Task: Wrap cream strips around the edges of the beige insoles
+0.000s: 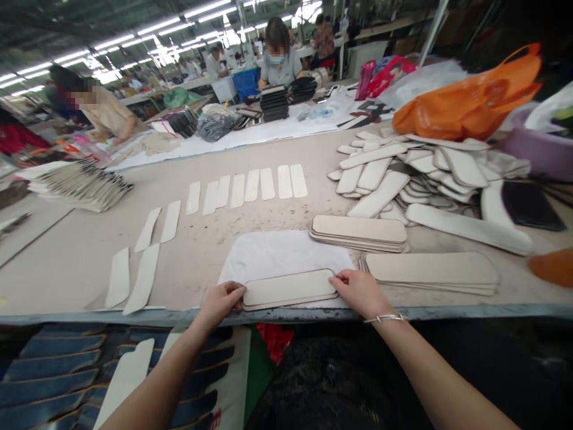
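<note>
Bare forearms (pixel 163 371), two, are slanting inward from the frame's bottom edge; left hand (pixel 221 303), lower left of centre, and right hand (pixel 358 291), lower right of centre, are holding thumb-and-finger pinches.

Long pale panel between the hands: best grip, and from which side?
Pinch the panel at both short ends, coming in from left and right, where the left hand and right hand already are. It's long, thin and lying flat, so end grips should probably keep it level and leave its face uncovered.
</note>
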Available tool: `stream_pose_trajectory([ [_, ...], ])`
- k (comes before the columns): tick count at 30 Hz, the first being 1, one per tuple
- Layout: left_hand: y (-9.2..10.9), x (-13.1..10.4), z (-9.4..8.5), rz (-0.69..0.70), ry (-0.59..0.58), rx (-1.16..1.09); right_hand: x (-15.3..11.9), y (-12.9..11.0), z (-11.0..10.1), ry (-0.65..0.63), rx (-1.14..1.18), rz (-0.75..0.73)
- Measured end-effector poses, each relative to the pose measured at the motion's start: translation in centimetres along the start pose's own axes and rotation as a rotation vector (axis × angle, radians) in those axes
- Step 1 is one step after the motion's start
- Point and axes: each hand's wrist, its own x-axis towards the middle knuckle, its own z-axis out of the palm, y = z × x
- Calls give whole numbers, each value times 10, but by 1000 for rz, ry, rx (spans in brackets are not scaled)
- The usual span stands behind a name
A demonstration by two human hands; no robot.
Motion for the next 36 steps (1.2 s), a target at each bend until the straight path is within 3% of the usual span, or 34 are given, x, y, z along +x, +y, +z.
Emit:
stream_pose_trajectory([
  [10, -2, -3, 5, 21, 46, -31, -1, 0, 0, -13, 18, 36],
  [18, -4, -6, 10, 70, 122, 98, 0, 0, 2, 7, -5, 29],
  [24, -9, -1, 9, 68, 127, 255, 1, -1, 2, 13, 3, 38],
  [36, -6, -3, 8, 57, 110, 244, 1, -1, 2, 8, 44, 39],
])
